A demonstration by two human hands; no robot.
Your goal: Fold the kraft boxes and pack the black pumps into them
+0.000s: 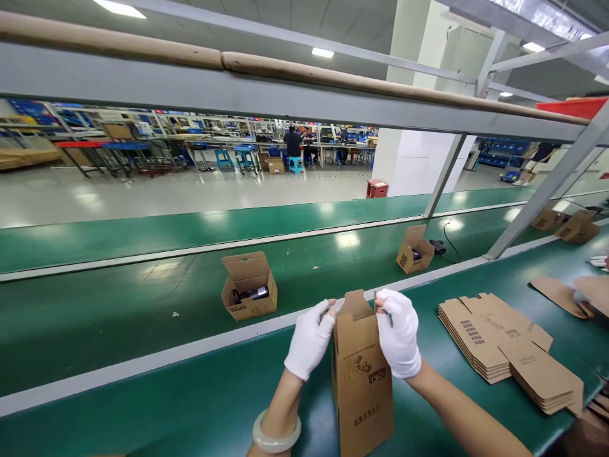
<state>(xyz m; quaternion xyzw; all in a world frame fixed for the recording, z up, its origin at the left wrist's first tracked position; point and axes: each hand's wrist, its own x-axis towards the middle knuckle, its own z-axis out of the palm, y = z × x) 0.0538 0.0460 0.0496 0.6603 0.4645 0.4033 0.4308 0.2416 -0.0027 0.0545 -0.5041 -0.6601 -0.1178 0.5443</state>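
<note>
A brown cardboard box [364,381] with printed text stands between my hands over the green work surface, its end flaps raised at the far end. My left hand [310,337], in a white glove with bare fingertips, pinches the flap at the box's left corner. On the right corner, my right hand [398,333], gloved the same way, grips another flap between thumb and fingers. To the right lies a stack of flattened cardboard boxes [495,336].
Beyond a pale rail, an open box [250,289] holding a dark item sits on the green belt [143,304]. Another open box [415,251] stands farther right, beside a black cable. A slanted metal post [537,181] rises at right. Part of another person's gloved hand shows at the right edge.
</note>
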